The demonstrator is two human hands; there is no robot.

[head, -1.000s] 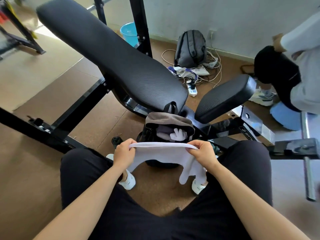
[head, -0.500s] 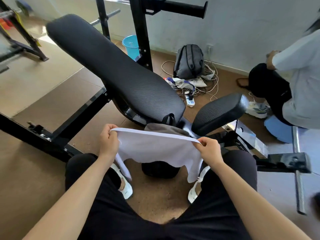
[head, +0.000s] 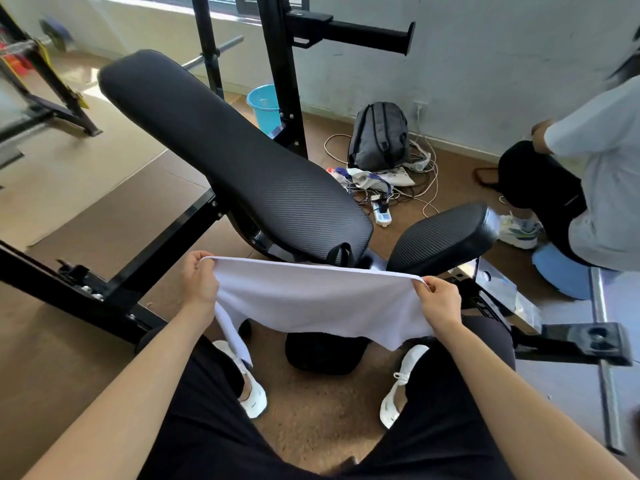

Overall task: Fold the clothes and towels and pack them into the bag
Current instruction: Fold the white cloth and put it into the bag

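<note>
A white towel (head: 311, 299) is stretched flat between my two hands above my knees. My left hand (head: 199, 280) pinches its left top corner and my right hand (head: 438, 301) pinches its right top corner. A strip of the towel hangs down past my left knee. The black bag (head: 325, 353) stands on the floor between my feet, right under the towel. Most of the bag is hidden by the cloth; only its lower body and a black handle loop (head: 341, 252) show.
A black padded bench back (head: 225, 157) slopes away ahead, with a small seat pad (head: 443, 237) to the right and steel frame bars around. A grey backpack (head: 379, 136), cables and a blue bucket (head: 265, 105) lie by the wall. Another person (head: 588, 178) sits at right.
My hands have moved apart and upward, spreading the towel wide. It now covers the open top of the bag, which showed clothes inside a second ago.
</note>
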